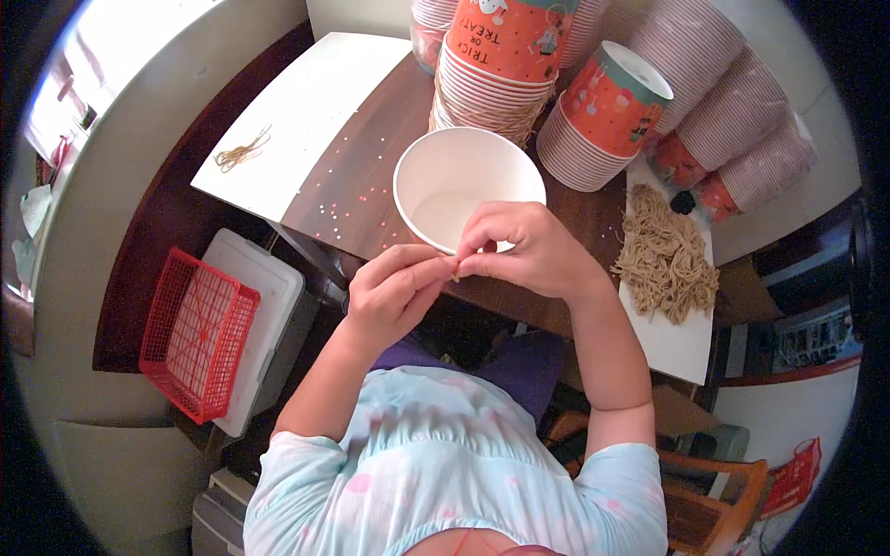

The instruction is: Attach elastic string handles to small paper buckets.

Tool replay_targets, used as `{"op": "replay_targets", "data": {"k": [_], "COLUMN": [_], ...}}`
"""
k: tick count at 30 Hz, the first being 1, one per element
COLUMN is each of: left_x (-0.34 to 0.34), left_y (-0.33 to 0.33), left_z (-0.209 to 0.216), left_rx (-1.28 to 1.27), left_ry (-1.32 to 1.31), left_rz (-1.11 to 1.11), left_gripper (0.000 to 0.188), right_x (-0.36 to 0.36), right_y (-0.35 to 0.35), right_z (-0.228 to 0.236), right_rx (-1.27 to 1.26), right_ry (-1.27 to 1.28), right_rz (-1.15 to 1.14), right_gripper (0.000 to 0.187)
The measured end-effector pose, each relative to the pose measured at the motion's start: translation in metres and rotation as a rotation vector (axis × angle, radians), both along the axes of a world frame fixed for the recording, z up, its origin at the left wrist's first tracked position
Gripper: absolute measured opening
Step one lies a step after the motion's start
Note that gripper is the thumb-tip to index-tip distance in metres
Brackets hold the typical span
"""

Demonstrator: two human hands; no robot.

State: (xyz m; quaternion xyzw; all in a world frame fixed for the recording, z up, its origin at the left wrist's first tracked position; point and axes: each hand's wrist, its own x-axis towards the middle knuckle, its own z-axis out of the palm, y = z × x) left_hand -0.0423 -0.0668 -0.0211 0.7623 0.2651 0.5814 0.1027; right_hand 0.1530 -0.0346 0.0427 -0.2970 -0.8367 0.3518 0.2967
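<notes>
A white-lined paper bucket stands at the table's front edge, its open mouth tilted toward me. At its near rim my left hand and my right hand meet with their fingertips pinched together. A tiny tan bit shows between the fingertips, too small to name. My right hand overlaps the bucket's rim, and its thumb and forefinger form a loop. The fingers of my left hand are curled. To the right lies a heap of tan cords on a white board.
Stacked orange buckets stand behind, one stack draped with tan cords. Bagged stacks fill the back right. Loose cords lie on the left white board. Small dots litter the brown table. A red basket sits lower left.
</notes>
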Motion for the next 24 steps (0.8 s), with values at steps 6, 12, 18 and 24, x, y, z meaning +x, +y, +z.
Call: {"op": "replay_targets", "data": {"k": [6,12,18,24], "left_x": [0.002,0.001,0.003,-0.004], "left_y": [-0.002,-0.008,-0.016,-0.019], "left_z": [0.003,0.003,0.013,0.012], "left_rx": [-0.039,-0.461,-0.71,-0.931], "left_ry": [0.021,-0.135,-0.228,-0.264], "left_rz": [-0.065,0.002,0.011,-0.086], "left_gripper": [0.014,0.009,0.005,0.009], "right_x": [0.003,-0.003,-0.018,-0.019], "right_y": [0.004,-0.02,-0.038,-0.032], "right_z": [0.003,-0.001,-0.016,-0.017], "right_rx": [0.04,0.068,0.198,0.339], "right_ry": [-0.109,0.036,0.132,0.039], "right_rz": [-0.114,-0.287,-0.314,-0.224], "right_gripper": [0.027,0.024,0.021,0.011]}}
